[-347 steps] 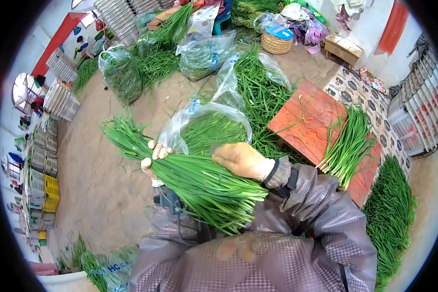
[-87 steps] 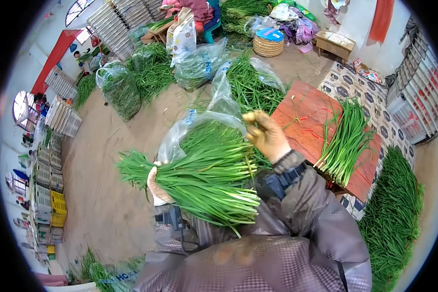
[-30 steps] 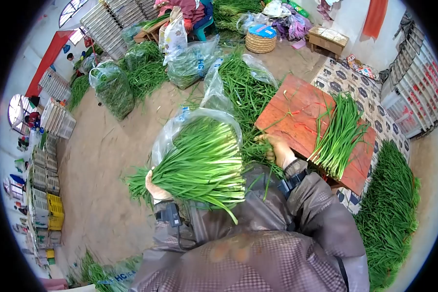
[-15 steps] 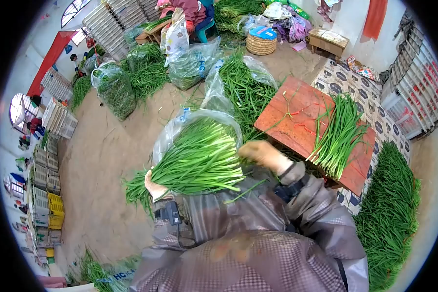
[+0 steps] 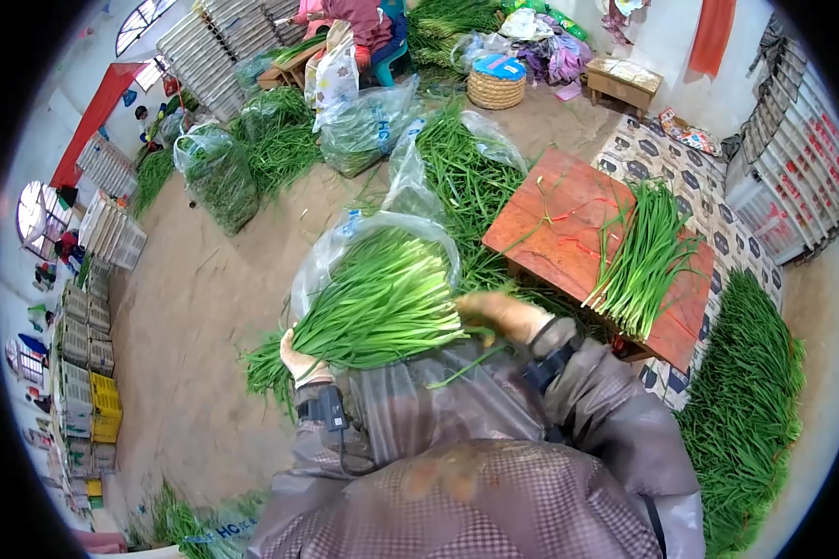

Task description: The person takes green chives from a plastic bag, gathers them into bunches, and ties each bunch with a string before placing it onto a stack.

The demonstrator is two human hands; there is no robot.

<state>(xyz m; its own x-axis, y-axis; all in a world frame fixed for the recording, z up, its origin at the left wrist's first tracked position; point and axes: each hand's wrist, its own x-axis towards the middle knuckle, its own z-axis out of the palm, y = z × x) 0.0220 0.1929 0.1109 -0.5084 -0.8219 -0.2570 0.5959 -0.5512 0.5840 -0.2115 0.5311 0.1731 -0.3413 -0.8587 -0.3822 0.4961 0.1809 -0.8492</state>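
A large bunch of garlic chives point(image 5: 382, 312) lies across my lap, pale stem ends to the right and green leaf tips to the left. My left hand point(image 5: 300, 359) is closed round the leafy end, its fingers partly hidden by the leaves. At the pale stem ends is my right hand point(image 5: 505, 315), smeared by motion, with a bit of green stalk just under its fingers. Behind the bunch, a clear plastic bag point(image 5: 322, 253) stands with its mouth spread wide. A few loose stalks rest on the plastic apron point(image 5: 438, 396) over my lap.
On the red wooden table point(image 5: 541, 210) to the right lie a smaller chive bunch point(image 5: 645, 261) and red ties. A long chive heap point(image 5: 746, 419) covers the floor at far right. Bagged greens point(image 5: 216, 177) and a seated person point(image 5: 359, 23) are farther back. Crates point(image 5: 107, 405) line the left side.
My right hand has shifted slightly down along the stem ends and is more blurred. The left hand keeps its hold on the leafy end, and the bunch stays on my lap.
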